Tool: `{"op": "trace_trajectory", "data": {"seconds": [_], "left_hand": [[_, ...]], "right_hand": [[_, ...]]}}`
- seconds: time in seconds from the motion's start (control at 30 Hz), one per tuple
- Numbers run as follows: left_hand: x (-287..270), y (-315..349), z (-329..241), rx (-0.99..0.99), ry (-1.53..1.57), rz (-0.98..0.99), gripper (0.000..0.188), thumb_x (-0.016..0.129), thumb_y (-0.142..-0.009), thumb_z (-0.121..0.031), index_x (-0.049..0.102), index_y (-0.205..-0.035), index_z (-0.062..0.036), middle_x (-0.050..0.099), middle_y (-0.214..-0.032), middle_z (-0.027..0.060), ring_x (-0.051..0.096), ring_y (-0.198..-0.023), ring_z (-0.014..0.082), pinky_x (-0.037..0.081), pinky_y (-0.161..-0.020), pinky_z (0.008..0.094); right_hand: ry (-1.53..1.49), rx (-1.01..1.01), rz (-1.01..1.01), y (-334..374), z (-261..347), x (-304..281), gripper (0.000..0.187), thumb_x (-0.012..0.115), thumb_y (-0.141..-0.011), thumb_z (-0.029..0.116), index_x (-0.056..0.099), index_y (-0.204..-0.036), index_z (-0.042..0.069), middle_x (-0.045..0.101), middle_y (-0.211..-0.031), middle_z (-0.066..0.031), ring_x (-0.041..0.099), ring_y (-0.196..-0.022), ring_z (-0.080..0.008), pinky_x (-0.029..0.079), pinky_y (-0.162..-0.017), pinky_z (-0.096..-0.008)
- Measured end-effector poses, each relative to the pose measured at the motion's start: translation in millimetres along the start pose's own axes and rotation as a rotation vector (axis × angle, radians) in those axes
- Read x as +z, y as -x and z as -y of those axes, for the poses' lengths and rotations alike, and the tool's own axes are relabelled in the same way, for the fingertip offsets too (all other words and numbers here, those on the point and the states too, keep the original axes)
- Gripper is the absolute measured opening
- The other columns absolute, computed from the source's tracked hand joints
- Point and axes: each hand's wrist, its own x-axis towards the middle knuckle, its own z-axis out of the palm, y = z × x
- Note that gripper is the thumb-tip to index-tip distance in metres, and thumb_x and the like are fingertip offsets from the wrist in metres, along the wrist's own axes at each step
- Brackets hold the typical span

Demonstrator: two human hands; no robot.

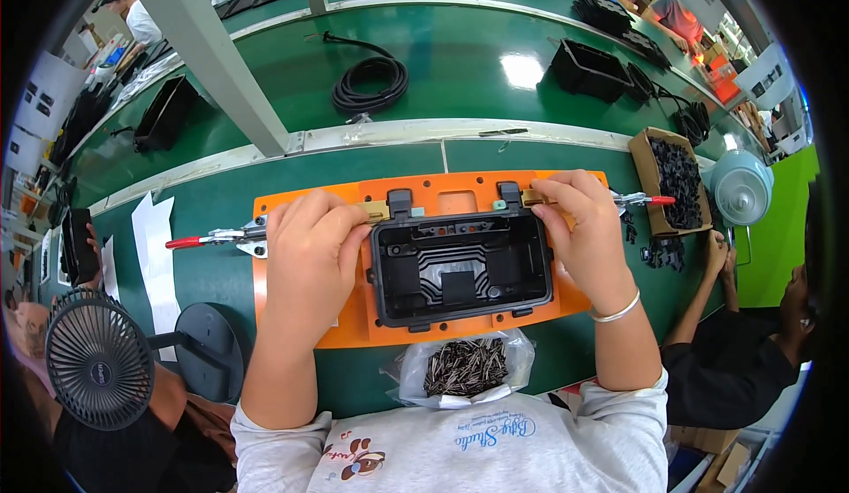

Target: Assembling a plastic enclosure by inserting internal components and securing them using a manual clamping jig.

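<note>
A black rectangular plastic box [460, 288], its inside facing up, sits in an orange fixture plate [323, 332]. Two black hinge lugs stand on its far edge. Beside the left lug, the fingers and thumb of my left hand [314, 236] are closed on a brass-coloured block [378, 210]. My right hand [579, 228] pinches a second brass-coloured block [531, 198] by the right lug. Small pale green pieces show next to both lugs. Toggle clamps with red handles, the left clamp [217, 238] and right clamp [644, 199], flank the plate.
A plastic bag of metal pins [467, 367] lies between the plate and my body. At right stand a carton of small black parts [676, 179] and a light blue fan [741, 191]; a black fan [99, 360] is at left. Behind lies a coiled black cable [370, 84]. Co-workers sit on both sides.
</note>
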Motion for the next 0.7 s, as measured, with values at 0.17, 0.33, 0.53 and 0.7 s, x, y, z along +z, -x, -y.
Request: {"op": "trace_trajectory", "data": {"seconds": [0.17,0.33,0.53,0.7], "left_hand": [[2.6,-0.8,1.3,0.022,-0.02,-0.016,0.012,0.071,-0.073,-0.004,0.068,-0.084,-0.0062,0.059,-0.081,0.0037,0.058,-0.082,0.024,0.039,-0.08,0.0366],[3.6,-0.7,0.6,0.042,-0.04,-0.035,0.013,0.072,-0.072,-0.003,0.069,-0.084,-0.007,0.059,-0.081,0.0025,0.058,-0.082,0.0226,0.038,-0.08,0.0358],[8.5,0.2,-0.5,0.042,-0.054,-0.049,0.014,0.072,-0.071,-0.004,0.07,-0.084,-0.0072,0.059,-0.081,0.002,0.057,-0.079,0.022,0.038,-0.079,0.0355],[6.4,0.7,-1.4,0.049,-0.061,-0.064,0.016,0.072,-0.071,-0.004,0.07,-0.086,-0.0068,0.059,-0.08,0.0021,0.057,-0.079,0.0222,0.039,-0.08,0.0358]], "right_hand": [[-0.039,0.003,0.044,-0.5,-2.9,-4.9,0.023,0.071,-0.071,-0.003,0.069,-0.093,0.003,0.064,-0.091,-0.0091,0.06,-0.085,-0.0267,0.047,-0.074,-0.035],[-0.004,-0.053,0.056,0.3,1.3,-9.0,0.028,0.071,-0.072,-0.001,0.067,-0.099,0.005,0.064,-0.096,-0.0084,0.061,-0.087,-0.0256,0.043,-0.077,-0.0356],[-0.02,-0.015,0.07,4.4,7.0,-8.9,0.031,0.074,-0.072,0.006,0.066,-0.101,0.007,0.062,-0.095,-0.0059,0.057,-0.091,-0.0255,0.04,-0.082,-0.037],[-0.063,-0.093,0.107,-6.9,27.2,-9.6,0.035,0.076,-0.071,0.009,0.064,-0.105,0.008,0.061,-0.099,-0.0064,0.056,-0.092,-0.0262,0.039,-0.083,-0.0381]]}}
